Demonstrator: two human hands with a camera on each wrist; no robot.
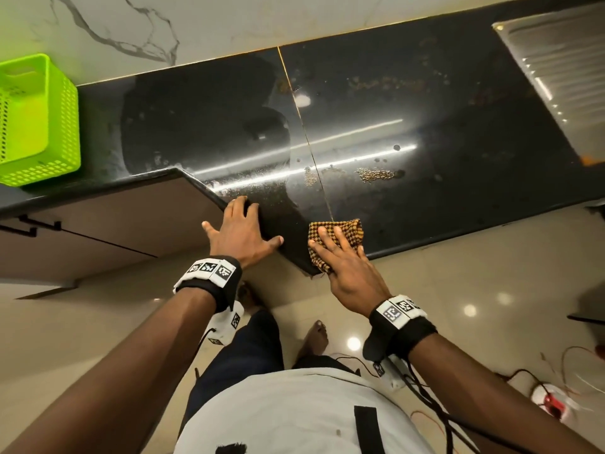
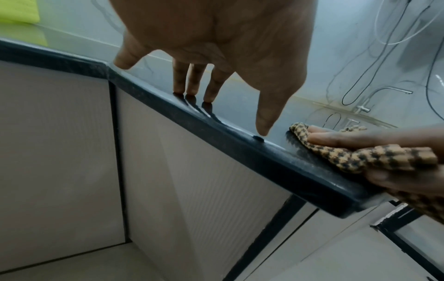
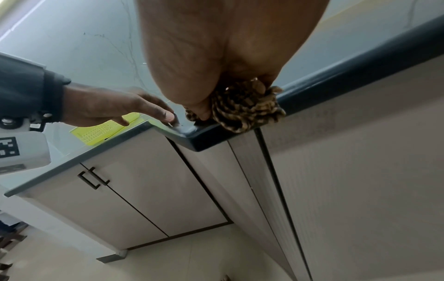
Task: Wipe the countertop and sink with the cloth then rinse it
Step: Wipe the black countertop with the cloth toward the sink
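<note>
A brown-and-black checked cloth (image 1: 347, 229) lies on the black countertop (image 1: 425, 191) at its front corner, one end hanging over the edge (image 3: 245, 112). My right hand (image 1: 343, 263) presses flat on the cloth with straight fingers (image 2: 341, 140). My left hand (image 1: 242, 231) rests spread on the counter's angled edge just left of the cloth, its fingertips (image 2: 190, 89) touching the surface and holding nothing. Crumbs (image 1: 375, 174) and dried smears lie farther back on the counter. The steel sink drainboard (image 1: 563, 67) shows at the far right, and the tap (image 2: 394, 90) appears in the left wrist view.
A bright green perforated basket (image 1: 36, 122) stands on the counter at the far left. Beige cabinet doors (image 1: 114, 224) run under the counter. My bare feet stand on the glossy floor, where cables and a red-and-white device (image 1: 553, 401) lie at the right.
</note>
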